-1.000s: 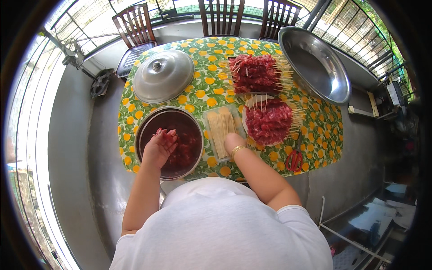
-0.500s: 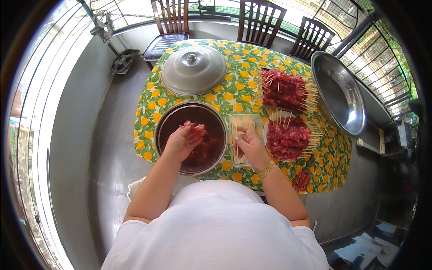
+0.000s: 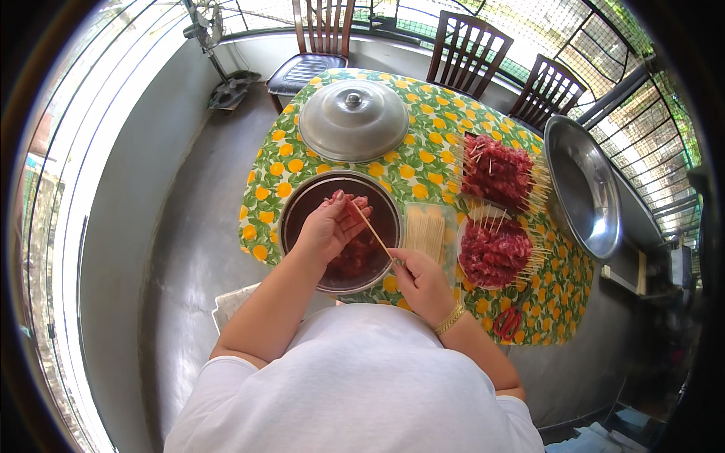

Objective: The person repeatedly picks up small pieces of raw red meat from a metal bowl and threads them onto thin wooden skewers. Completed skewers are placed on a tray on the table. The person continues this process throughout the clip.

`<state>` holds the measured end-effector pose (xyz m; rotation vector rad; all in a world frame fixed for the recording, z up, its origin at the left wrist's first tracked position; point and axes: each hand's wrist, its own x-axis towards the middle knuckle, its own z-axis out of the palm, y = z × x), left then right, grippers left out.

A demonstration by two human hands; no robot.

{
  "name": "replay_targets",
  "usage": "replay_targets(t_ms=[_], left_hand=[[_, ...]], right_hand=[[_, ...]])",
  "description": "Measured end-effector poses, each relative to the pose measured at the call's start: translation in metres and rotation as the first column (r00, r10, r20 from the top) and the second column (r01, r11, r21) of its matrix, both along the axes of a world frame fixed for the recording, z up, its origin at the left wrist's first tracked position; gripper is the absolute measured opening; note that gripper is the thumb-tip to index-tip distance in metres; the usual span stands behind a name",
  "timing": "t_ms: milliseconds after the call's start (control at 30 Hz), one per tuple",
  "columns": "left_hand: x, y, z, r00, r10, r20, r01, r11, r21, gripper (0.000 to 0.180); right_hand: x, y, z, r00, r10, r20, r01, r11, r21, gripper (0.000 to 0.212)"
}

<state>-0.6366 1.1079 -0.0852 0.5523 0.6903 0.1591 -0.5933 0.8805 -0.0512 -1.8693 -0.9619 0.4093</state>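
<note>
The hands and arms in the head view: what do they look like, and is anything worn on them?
Short white sleeves leave the forearms bare. The left hand and right hand wear no gloves. A gold-coloured bracelet circles the right wrist; none shows on the left.

Got my left hand (image 3: 334, 228) half-cupped, fingers curled — right hand (image 3: 425, 287) a bit lower, thumb and fingers pinched, both arms (image 3: 273, 309) bent.
</note>
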Motion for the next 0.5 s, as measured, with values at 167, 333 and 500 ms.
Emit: replay_targets(t_ms=[167, 333, 500], left_hand=[[-0.0003, 0.0003, 0.0, 0.999, 0.028, 0.033, -0.028, 1.0, -0.013, 0.016], [-0.0015, 0.0017, 0.0009, 0.997, 0.039, 0.07, -0.038, 0.999, -0.005, 0.014], [-0.0013, -0.0001, 0.0063, 0.996, 0.038, 0.082, -0.038, 0.999, 0.005, 0.011]], right_hand=[[-0.0058, 0.0014, 0.0046, 0.996, -0.03, 0.079, 0.028, 0.999, 0.023, 0.024], [-0.0053, 0.0003, 0.007, 0.988, -0.009, 0.154, 0.005, 1.0, 0.024, 0.024], [-0.0072, -0.0003, 0.011, 0.986, -0.018, 0.165, 0.019, 1.0, -0.009, 0.025]])
